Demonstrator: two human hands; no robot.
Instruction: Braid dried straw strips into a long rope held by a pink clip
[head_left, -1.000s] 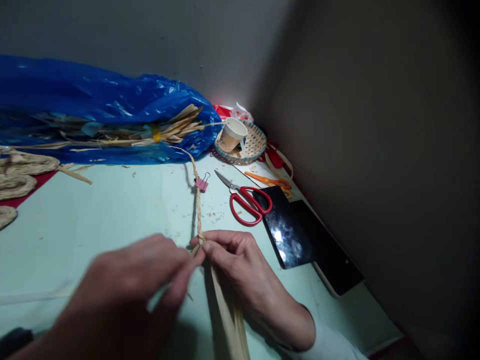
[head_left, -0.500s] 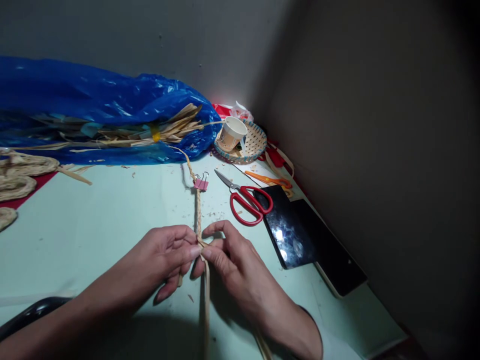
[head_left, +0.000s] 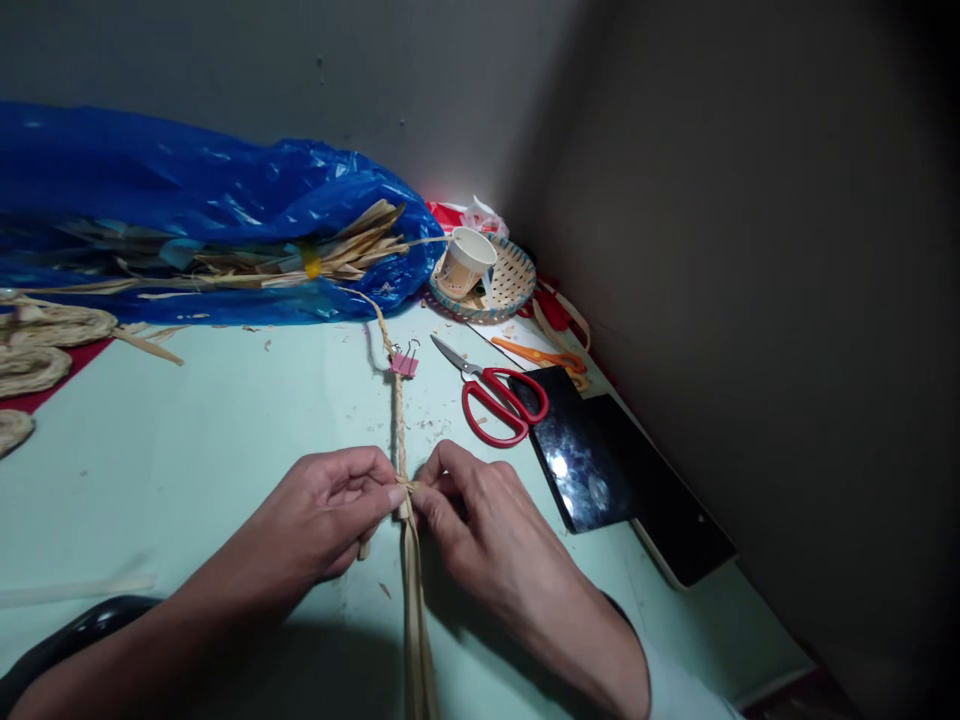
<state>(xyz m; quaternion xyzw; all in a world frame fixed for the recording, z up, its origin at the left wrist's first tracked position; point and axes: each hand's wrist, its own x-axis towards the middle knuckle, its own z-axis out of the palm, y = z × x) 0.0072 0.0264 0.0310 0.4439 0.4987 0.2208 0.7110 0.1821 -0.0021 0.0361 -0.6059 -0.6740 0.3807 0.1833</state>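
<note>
My left hand (head_left: pixel 328 512) and right hand (head_left: pixel 484 530) each pinch the flat plant-fibre strands (head_left: pixel 416 610) at the near end of a thin braid (head_left: pixel 400 420), which extends away over the pale green surface (head_left: pixel 225 420). Farther along, a pink binder clip (head_left: pixel 405 365) grips the braid; red-handled scissors (head_left: pixel 499 400) lie to its right, beside a glossy black tablet (head_left: pixel 581 465).

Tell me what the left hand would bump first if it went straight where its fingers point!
Probably the right hand, just across the straw-coloured braid that the left hand pinches, though depth is unclear.
</note>
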